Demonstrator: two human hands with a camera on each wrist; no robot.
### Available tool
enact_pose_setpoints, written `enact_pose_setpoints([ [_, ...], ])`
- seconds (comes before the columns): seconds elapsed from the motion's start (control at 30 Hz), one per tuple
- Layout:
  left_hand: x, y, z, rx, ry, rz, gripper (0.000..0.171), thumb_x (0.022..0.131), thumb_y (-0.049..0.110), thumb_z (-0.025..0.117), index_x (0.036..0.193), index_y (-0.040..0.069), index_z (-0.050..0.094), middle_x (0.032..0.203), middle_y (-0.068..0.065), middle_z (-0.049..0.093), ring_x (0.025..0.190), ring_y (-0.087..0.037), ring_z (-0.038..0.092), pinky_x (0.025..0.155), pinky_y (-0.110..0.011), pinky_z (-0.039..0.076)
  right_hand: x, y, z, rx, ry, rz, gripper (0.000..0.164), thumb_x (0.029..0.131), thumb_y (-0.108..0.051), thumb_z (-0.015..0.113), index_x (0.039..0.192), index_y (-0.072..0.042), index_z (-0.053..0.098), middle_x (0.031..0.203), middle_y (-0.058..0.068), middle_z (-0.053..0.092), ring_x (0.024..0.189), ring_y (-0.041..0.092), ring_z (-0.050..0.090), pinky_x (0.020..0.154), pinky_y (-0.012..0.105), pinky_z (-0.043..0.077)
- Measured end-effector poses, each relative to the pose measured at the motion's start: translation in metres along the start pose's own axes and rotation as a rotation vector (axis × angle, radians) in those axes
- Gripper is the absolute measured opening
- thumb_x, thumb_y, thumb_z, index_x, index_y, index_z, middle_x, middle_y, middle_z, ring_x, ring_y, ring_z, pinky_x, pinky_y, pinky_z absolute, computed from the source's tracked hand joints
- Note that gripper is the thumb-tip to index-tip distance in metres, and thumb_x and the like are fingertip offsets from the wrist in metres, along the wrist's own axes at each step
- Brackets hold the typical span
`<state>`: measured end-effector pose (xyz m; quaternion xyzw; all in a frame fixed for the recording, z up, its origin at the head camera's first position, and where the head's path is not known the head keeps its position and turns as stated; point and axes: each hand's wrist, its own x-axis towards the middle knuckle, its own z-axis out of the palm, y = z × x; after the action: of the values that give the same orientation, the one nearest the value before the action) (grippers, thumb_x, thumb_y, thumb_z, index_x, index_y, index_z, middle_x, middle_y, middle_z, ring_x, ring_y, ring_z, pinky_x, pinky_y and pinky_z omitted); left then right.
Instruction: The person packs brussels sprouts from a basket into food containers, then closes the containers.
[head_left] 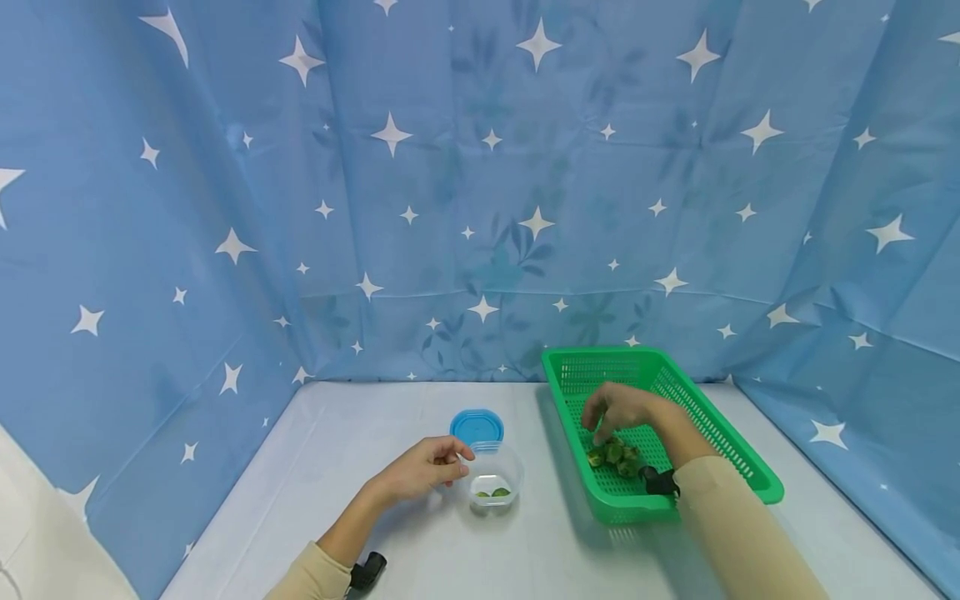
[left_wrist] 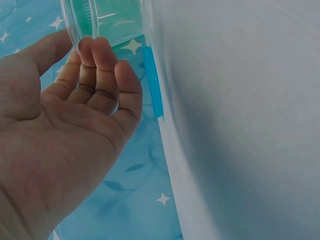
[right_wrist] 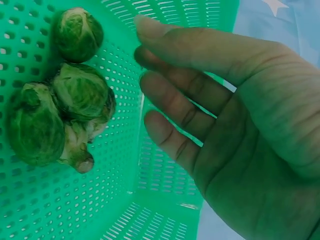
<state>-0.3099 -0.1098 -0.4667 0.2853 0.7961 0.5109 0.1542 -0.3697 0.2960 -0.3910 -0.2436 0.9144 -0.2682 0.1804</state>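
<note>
In the head view, my left hand [head_left: 420, 473] is at the left side of a clear plastic tub [head_left: 512, 475], its fingers loosely bent and fingertips right at the rim. Two small green pieces [head_left: 500, 492] lie in the tub. The left wrist view shows the palm and bent fingers, with the tub [left_wrist: 120, 20] beyond them. My right hand [head_left: 626, 408] is inside a green plastic basket [head_left: 671, 379], above several Brussels sprouts [head_left: 617, 456]. The right wrist view shows its fingers [right_wrist: 167, 97] loosely curved with nothing between them, beside the Brussels sprouts [right_wrist: 82, 92].
A round blue lid [head_left: 477, 426] lies behind the tub on the white tabletop [head_left: 337, 433]. Blue star-printed cloth [head_left: 450, 250] hangs behind and at both sides of the table. The basket's raised walls surround the right hand.
</note>
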Motion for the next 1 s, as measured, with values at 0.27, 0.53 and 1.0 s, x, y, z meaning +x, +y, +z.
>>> enact_pose_setpoints([
  [0.27, 0.001, -0.002, 0.0, 0.006, -0.002, 0.001, 0.03, 0.105, 0.019, 0.064, 0.128, 0.0, 0.065, 0.091, -0.003, 0.06, 0.083, -0.018, 0.059, 0.076, -0.036, 0.052, 0.002, 0.0, 0.004, -0.027, -0.056, 0.053, 0.023, 0.083, 0.0, 0.084, 0.103, -0.008, 0.078, 0.107, 0.005, 0.075, 0.104, 0.023, 0.069, 0.082, 0.04, 0.061],
  [0.53, 0.002, -0.001, -0.001, 0.01, -0.006, 0.011, 0.031, 0.105, 0.02, 0.064, 0.127, 0.0, 0.065, 0.09, -0.003, 0.061, 0.083, -0.018, 0.06, 0.075, -0.036, 0.052, 0.005, -0.002, 0.007, -0.011, -0.098, 0.066, 0.015, 0.083, 0.001, 0.084, 0.096, -0.005, 0.077, 0.101, 0.004, 0.075, 0.096, 0.017, 0.068, 0.083, 0.046, 0.061],
  [1.0, 0.002, 0.0, 0.0, 0.013, -0.006, 0.005, 0.028, 0.106, 0.016, 0.062, 0.128, -0.002, 0.064, 0.09, -0.002, 0.06, 0.082, -0.019, 0.059, 0.074, -0.035, 0.051, 0.008, -0.008, 0.012, -0.124, -0.162, 0.16, 0.014, 0.084, -0.002, 0.085, 0.091, -0.008, 0.075, 0.09, 0.002, 0.072, 0.083, 0.017, 0.066, 0.079, 0.043, 0.059],
])
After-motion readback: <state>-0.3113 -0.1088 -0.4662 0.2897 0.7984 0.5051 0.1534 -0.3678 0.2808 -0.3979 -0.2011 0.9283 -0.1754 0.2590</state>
